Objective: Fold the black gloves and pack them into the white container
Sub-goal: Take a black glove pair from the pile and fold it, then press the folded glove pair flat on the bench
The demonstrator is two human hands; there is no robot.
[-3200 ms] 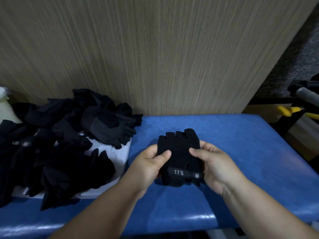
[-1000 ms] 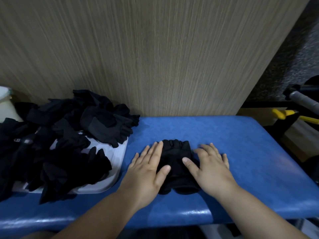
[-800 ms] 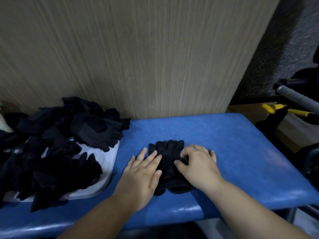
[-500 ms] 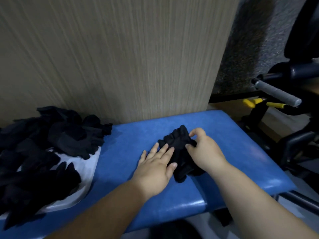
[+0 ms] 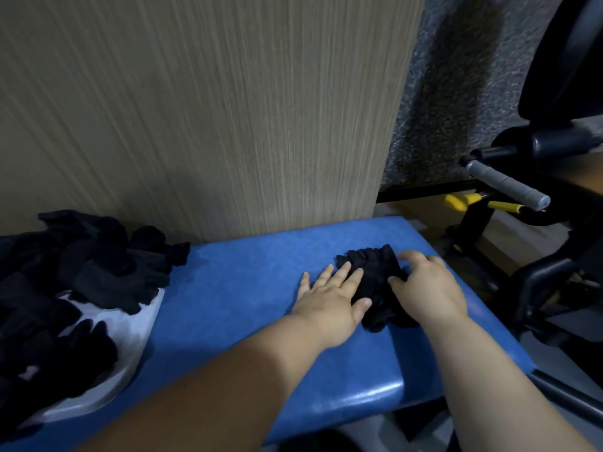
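folding step in hand. pair of black gloves lies on the blue worktop, toward its right end, glove fingers pointing at the wall. left hand lies flat and spread, its fingers pinning the left half of the pair; grip wide, holding nothing. right hand is curled over the right edge of the pair, thumb on top, other fingers tucked at the far side; grip narrow on the fabric, looks like the start of a turn-over. pair not yet doubled, by my reading.

white container sits at the left end of the worktop, well apart from the hands, heaped with loose black gloves spilling over its rim.

next move calls for: right hand brings the edge across while left keeps the pair from sliding; then carry the bundle left to the container. risk: fold springs open on release.
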